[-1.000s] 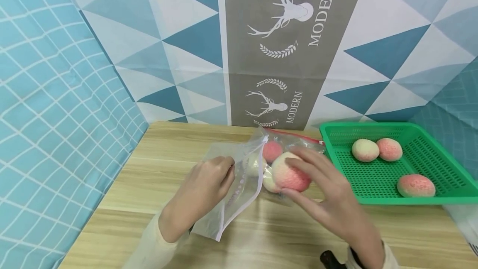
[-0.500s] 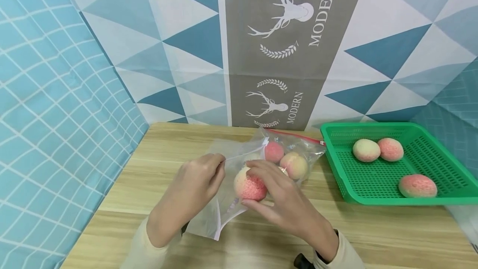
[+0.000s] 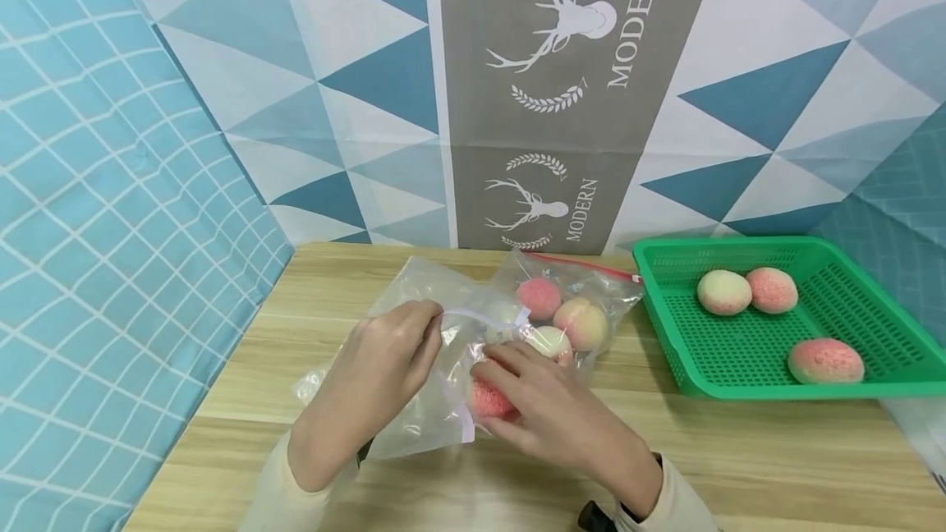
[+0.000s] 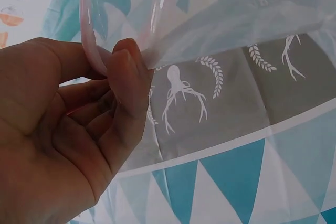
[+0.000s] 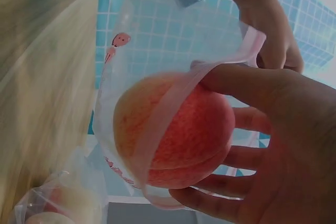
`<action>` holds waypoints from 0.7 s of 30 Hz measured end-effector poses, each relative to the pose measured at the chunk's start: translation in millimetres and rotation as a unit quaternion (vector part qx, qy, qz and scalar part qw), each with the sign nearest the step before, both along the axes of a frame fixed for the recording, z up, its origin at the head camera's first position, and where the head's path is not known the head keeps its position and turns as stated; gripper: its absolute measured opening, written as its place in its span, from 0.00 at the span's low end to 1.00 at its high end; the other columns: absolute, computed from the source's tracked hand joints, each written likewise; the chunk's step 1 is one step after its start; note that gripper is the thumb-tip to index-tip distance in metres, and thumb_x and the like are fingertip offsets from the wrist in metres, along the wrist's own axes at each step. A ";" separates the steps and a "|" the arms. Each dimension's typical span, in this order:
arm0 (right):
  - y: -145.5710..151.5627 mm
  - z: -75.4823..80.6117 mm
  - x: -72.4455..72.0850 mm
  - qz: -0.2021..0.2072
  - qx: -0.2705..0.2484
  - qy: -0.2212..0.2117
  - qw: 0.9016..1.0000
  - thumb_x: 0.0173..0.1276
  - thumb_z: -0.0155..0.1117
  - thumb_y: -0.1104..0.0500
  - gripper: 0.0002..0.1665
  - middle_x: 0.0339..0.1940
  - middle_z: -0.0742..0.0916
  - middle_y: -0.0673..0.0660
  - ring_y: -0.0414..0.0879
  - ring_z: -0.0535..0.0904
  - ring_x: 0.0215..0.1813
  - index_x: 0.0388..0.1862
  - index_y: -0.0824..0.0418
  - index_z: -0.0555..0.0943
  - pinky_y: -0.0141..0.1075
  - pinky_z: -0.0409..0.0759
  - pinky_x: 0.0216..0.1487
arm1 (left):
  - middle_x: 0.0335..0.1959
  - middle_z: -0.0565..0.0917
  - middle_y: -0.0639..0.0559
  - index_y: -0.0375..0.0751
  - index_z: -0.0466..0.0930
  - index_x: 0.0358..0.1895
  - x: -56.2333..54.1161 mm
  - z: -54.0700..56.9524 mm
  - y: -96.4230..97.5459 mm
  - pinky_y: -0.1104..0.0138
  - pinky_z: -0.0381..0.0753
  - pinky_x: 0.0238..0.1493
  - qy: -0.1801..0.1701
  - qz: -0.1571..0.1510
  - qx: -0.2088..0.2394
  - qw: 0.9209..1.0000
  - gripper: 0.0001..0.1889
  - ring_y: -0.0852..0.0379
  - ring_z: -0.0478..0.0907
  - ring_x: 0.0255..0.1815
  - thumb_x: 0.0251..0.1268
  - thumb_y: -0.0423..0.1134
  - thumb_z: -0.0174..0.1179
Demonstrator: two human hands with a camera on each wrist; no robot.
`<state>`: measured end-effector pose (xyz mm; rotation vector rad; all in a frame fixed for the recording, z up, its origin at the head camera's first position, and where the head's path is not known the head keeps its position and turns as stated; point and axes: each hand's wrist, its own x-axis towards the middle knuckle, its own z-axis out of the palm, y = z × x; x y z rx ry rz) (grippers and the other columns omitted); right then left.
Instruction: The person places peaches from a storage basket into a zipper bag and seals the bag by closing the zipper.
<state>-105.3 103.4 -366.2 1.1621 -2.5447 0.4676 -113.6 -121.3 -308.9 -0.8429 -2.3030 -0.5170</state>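
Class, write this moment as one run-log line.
left hand: pinches rim of clear bag; right hand: holds peach partly inside it; red-zip bag: holds fruit; green basket: three fruits

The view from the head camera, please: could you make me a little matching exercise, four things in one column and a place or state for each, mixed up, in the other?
Things:
1. Green basket
2. Red-edged bag
3. Left hand
4. Right hand

Places and states:
A. Pinches the pale-edged bag and holds no fruit
B. Open-topped, on the far right of the group
C. Holds a peach at the mouth of the pale-edged bag
D. Clear, with peaches showing through it

Right pairs: 1-B; 2-D; 3-A; 4-C
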 end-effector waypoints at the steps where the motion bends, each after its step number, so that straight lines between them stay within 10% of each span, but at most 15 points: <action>1: 0.6 -0.5 -0.1 -0.006 0.003 0.001 1.000 0.58 0.72 0.42 0.34 0.60 0.81 0.52 0.48 0.76 0.63 0.61 0.50 0.77 0.45 0.78 0.60 | 0.19 0.71 0.56 0.37 0.77 0.31 -0.3 -0.3 0.8 0.73 0.68 0.18 0.005 0.001 -0.002 1.000 0.05 0.63 0.64 0.18 0.64 0.27 0.56; 10: 10.1 -0.9 0.4 -0.052 -0.001 0.007 0.999 0.43 0.78 0.38 0.51 0.52 0.82 0.51 0.47 0.80 0.48 0.67 0.51 0.72 0.45 0.81 0.44 | 0.18 0.67 0.57 0.37 0.75 0.28 -2.3 -3.1 6.5 0.75 0.59 0.14 0.012 0.012 -0.028 0.999 0.07 0.65 0.59 0.15 0.65 0.26 0.57; 21: 14.7 2.9 -2.3 -0.019 0.016 0.005 1.000 0.46 0.78 0.37 0.48 0.62 0.77 0.53 0.49 0.72 0.64 0.65 0.52 0.74 0.46 0.74 0.62 | 0.19 0.72 0.57 0.36 0.78 0.32 2.1 0.6 7.1 0.77 0.63 0.15 0.076 -0.026 0.002 0.997 0.06 0.67 0.63 0.15 0.64 0.28 0.53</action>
